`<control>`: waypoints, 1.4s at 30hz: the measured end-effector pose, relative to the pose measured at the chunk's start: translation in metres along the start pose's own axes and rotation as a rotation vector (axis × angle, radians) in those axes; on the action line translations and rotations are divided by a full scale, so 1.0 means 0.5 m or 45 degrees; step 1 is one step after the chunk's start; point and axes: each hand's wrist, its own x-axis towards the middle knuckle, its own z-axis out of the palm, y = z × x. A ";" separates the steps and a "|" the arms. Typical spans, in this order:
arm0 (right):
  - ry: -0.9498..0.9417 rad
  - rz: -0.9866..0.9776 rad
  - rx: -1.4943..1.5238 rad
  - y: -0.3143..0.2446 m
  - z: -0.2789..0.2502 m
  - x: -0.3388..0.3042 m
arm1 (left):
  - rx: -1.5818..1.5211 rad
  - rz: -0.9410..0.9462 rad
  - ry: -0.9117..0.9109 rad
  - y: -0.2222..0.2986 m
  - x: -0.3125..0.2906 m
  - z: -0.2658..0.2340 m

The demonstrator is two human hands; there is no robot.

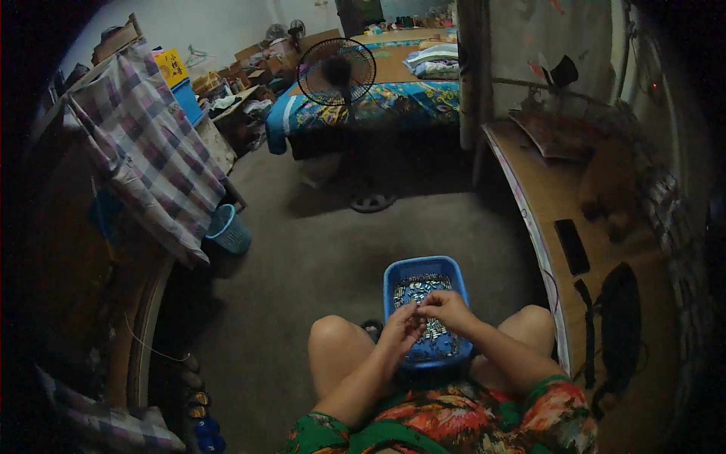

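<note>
Between my knees stands a blue plastic basket (pixel 390 284) with a raised rim. Many small, shiny, silvery cylindrical pieces (pixel 412 290) lie loose in it, and I cannot tell their exact kind. Above the basket my left hand (pixel 404 327) is closed, its fingers curled and turned upward. My right hand (pixel 449 311) meets it at the fingertips, thumb and fingers pinched together. Whatever sits between the fingertips is too small and dark to make out. Both forearms rest near my thighs.
A black standing fan (pixel 336 72) stands ahead, before a bed (pixel 378 106) with a patterned blue cover. At left are a light blue wastebasket (pixel 229 229) and a checked cloth (pixel 144 144). On the wooden bench (pixel 529 166) at right lie a black phone (pixel 572 247) and a dark bag (pixel 618 321).
</note>
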 end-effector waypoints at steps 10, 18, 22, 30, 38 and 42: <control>0.249 -0.259 -0.313 -0.024 0.013 -0.002 | -0.109 -0.046 0.046 0.012 0.015 -0.004; 0.285 -0.408 -0.487 -0.034 0.021 -0.002 | -0.101 -0.046 0.054 0.014 0.016 0.001; 0.132 -0.035 -0.023 -0.014 0.021 0.008 | -0.155 -0.096 0.095 0.011 0.017 0.001; -0.029 0.351 0.363 -0.035 0.012 0.013 | -0.125 -0.031 0.108 0.012 0.009 0.003; -0.080 0.459 0.511 -0.016 0.001 0.013 | -0.077 -0.023 0.087 0.007 0.018 -0.006; -0.189 0.517 0.711 -0.019 -0.009 0.013 | -0.056 -0.004 0.125 0.008 0.021 -0.012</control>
